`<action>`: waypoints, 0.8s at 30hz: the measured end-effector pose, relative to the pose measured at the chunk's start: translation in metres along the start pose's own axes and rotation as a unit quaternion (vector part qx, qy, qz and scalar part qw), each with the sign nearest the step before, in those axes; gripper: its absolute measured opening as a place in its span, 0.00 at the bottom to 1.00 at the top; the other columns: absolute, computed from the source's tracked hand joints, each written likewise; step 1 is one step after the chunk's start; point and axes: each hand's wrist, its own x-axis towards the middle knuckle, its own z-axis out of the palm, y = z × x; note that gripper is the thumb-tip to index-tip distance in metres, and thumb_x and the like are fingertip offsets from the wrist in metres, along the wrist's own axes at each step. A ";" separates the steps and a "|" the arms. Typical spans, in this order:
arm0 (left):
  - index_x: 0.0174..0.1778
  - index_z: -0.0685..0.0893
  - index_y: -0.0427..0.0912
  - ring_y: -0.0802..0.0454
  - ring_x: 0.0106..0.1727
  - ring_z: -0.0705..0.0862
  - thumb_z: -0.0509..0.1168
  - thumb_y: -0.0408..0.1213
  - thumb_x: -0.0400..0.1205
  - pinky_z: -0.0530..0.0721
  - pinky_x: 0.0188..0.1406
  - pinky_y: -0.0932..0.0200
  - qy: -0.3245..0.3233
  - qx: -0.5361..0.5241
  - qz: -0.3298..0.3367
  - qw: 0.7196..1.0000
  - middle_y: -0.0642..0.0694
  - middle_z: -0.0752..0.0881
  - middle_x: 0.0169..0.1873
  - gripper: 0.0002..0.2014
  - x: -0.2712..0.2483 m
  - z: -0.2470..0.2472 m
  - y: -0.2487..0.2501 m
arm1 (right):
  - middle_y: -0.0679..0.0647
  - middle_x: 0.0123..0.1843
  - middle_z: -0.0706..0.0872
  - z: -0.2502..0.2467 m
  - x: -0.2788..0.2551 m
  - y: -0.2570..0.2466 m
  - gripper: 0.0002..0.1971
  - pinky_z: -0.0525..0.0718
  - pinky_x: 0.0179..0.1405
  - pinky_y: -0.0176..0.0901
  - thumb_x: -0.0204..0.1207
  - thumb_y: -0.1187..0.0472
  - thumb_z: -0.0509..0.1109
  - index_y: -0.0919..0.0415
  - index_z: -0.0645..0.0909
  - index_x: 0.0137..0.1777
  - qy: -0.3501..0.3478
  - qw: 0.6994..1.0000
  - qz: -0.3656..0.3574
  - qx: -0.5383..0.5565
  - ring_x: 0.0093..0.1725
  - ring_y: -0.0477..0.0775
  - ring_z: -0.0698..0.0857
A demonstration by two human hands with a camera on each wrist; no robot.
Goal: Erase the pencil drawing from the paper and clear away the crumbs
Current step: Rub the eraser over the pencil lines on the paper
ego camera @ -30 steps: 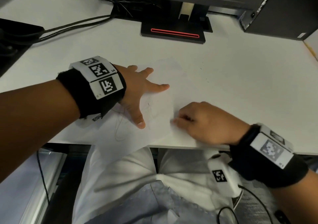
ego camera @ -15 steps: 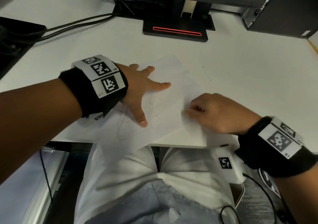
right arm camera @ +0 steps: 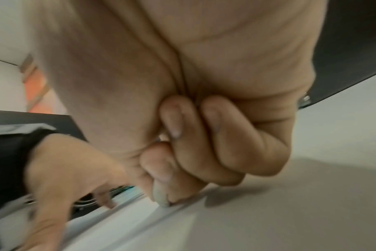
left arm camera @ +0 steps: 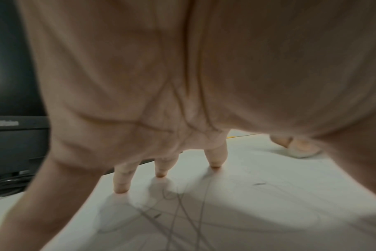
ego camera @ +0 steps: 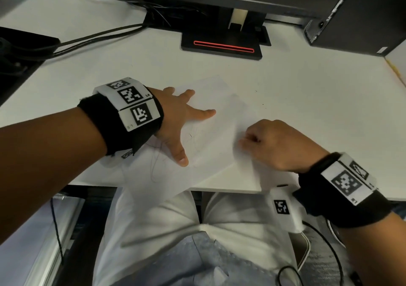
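Note:
A white sheet of paper (ego camera: 222,109) lies at the desk's front edge, with faint pencil lines (ego camera: 194,141) on its near-left part. My left hand (ego camera: 180,120) presses flat on the sheet, fingers spread; the pencil lines (left arm camera: 178,212) run under the palm in the left wrist view. A dark crumb (left arm camera: 259,184) lies on the paper. My right hand (ego camera: 249,141) is curled at the sheet's right edge. In the right wrist view its thumb and fingers pinch a small grey-white eraser (right arm camera: 161,197) whose tip touches the paper.
A black monitor stand with a red light strip (ego camera: 224,46) sits at the back middle. Cables (ego camera: 98,37) run off to the left, and a black computer case (ego camera: 362,15) is at the back right. The desk's front edge (ego camera: 219,190) is just below the hands.
My right hand slid to the right along the paper with the eraser, then held near the sheet's right edge. My left hand stayed flat on the paper.

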 end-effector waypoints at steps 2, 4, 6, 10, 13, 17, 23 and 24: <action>0.76 0.30 0.82 0.38 0.86 0.32 0.77 0.75 0.55 0.55 0.80 0.27 0.003 -0.002 0.003 1.000 0.53 0.27 0.84 0.67 0.000 0.000 -0.001 | 0.51 0.26 0.79 0.000 -0.005 -0.008 0.21 0.69 0.27 0.40 0.85 0.52 0.63 0.60 0.74 0.31 0.006 1.000 -0.016 0.010 0.26 0.49 0.75; 0.75 0.30 0.82 0.38 0.86 0.33 0.77 0.75 0.54 0.54 0.80 0.28 0.008 -0.011 0.005 1.000 0.53 0.28 0.84 0.67 0.001 0.000 -0.002 | 0.51 0.26 0.82 0.001 -0.010 -0.024 0.21 0.75 0.29 0.38 0.86 0.49 0.63 0.58 0.74 0.32 -0.011 0.988 -0.027 0.153 0.25 0.47 0.77; 0.75 0.29 0.82 0.38 0.86 0.33 0.77 0.75 0.54 0.55 0.81 0.28 0.019 -0.018 0.008 1.000 0.52 0.29 0.85 0.68 0.001 0.003 -0.004 | 0.57 0.31 0.87 0.008 -0.014 -0.042 0.18 0.81 0.28 0.41 0.86 0.52 0.65 0.57 0.75 0.34 -0.081 0.908 -0.008 0.412 0.26 0.51 0.82; 0.74 0.24 0.79 0.36 0.86 0.34 0.79 0.75 0.50 0.60 0.79 0.27 0.039 -0.014 0.008 0.999 0.49 0.29 0.85 0.73 0.001 0.015 -0.013 | 0.75 0.55 0.88 0.038 -0.014 -0.057 0.12 0.90 0.50 0.53 0.82 0.55 0.66 0.66 0.79 0.53 -0.273 0.706 0.042 0.652 0.53 0.70 0.91; 0.74 0.22 0.77 0.39 0.86 0.33 0.82 0.71 0.48 0.63 0.77 0.25 0.043 -0.034 0.007 0.998 0.51 0.29 0.85 0.77 -0.004 0.021 -0.023 | 0.77 0.65 0.84 0.031 0.012 -0.018 0.24 0.88 0.60 0.58 0.87 0.53 0.59 0.75 0.71 0.71 -0.183 0.606 0.118 0.765 0.63 0.72 0.87; 0.75 0.22 0.73 0.43 0.85 0.31 0.82 0.71 0.46 0.66 0.76 0.27 0.075 -0.061 0.012 0.995 0.54 0.32 0.84 0.80 -0.009 0.029 -0.028 | 0.71 0.71 0.83 -0.001 0.025 0.016 0.20 0.87 0.62 0.56 0.88 0.50 0.58 0.67 0.82 0.48 0.078 0.514 0.138 0.843 0.63 0.66 0.89; 0.77 0.20 0.65 0.40 0.84 0.42 0.81 0.71 0.41 0.73 0.74 0.37 0.118 -0.064 0.006 0.991 0.46 0.46 0.82 0.85 -0.008 0.032 -0.025 | 0.77 0.62 0.86 0.041 0.006 -0.059 0.18 0.87 0.64 0.59 0.88 0.54 0.57 0.69 0.80 0.46 -0.191 0.631 0.081 0.747 0.61 0.71 0.89; 0.77 0.19 0.65 0.39 0.84 0.44 0.81 0.71 0.42 0.72 0.74 0.38 0.124 -0.065 0.011 0.990 0.47 0.46 0.83 0.85 -0.008 0.034 -0.026 | 0.77 0.63 0.86 0.046 0.010 -0.061 0.19 0.86 0.64 0.58 0.88 0.54 0.57 0.73 0.79 0.55 -0.215 0.629 0.094 0.741 0.62 0.71 0.88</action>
